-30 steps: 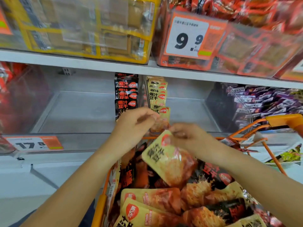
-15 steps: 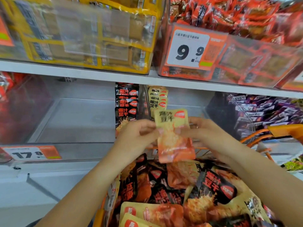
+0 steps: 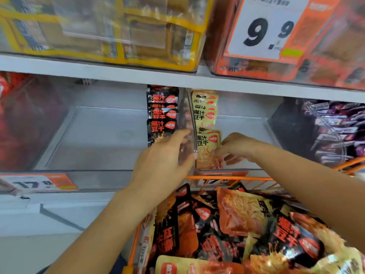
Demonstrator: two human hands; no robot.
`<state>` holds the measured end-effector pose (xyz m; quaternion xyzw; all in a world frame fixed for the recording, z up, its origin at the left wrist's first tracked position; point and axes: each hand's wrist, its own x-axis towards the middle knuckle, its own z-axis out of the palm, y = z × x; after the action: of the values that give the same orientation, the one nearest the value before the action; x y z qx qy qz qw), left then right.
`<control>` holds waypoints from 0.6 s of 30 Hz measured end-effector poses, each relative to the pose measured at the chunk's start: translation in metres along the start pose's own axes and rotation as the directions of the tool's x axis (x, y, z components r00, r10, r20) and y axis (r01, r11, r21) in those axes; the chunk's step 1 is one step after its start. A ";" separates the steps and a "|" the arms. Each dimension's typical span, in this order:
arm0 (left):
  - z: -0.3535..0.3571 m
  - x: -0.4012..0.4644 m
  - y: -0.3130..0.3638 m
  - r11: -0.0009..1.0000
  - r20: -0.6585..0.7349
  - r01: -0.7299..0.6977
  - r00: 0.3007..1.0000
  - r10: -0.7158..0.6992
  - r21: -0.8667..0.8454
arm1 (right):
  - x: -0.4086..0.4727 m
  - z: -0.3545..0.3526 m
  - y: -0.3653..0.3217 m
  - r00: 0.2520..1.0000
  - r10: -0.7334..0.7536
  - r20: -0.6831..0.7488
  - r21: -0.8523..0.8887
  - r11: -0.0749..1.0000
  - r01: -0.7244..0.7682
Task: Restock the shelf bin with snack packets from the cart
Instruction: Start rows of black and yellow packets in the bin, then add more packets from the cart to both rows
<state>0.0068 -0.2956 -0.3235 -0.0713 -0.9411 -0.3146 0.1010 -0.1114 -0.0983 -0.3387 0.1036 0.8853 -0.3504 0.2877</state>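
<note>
Gripping clear plastic bin divider [image 3: 192, 123] with curled left hand [image 3: 164, 161]; pinching upright yellow snack packet [image 3: 207, 149] with right hand [image 3: 238, 147].

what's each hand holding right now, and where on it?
Right hand pinches the yellow snack packet at its right edge, setting it in the shelf bin. Left hand grips the front edge of the clear bin divider, not a packet.
</note>
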 end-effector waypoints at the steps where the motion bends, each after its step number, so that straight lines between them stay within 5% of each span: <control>1: 0.000 0.000 -0.001 1.000 -0.007 -0.002 1.000 0.002 0.000 | 0.001 0.001 0.000 0.999 0.021 0.042 0.011 1.000 -0.021; 6: 0.002 0.001 -0.004 0.999 -0.017 -0.026 1.000 0.026 0.024 | 0.002 0.012 0.005 0.989 0.017 0.147 -0.125 0.992 0.001; 11: 0.002 0.000 -0.005 1.000 -0.019 -0.011 1.000 0.011 0.022 | 0.013 0.015 0.003 0.993 -0.106 -0.045 -0.002 0.994 0.106; 15: 0.005 0.000 -0.004 0.999 -0.021 -0.001 1.000 0.002 0.033 | 0.021 0.015 -0.013 0.926 -0.227 -0.301 -0.110 0.973 0.203; 18: 0.006 0.001 -0.003 1.000 0.018 0.016 1.000 -0.016 0.020 | 0.022 0.018 -0.020 0.916 -0.291 -0.275 -0.162 0.953 0.254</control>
<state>0.0042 -0.2945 -0.3299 -0.0656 -0.9457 -0.3053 0.0906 -0.1293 -0.1254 -0.3512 0.0123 0.9440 -0.3122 0.1061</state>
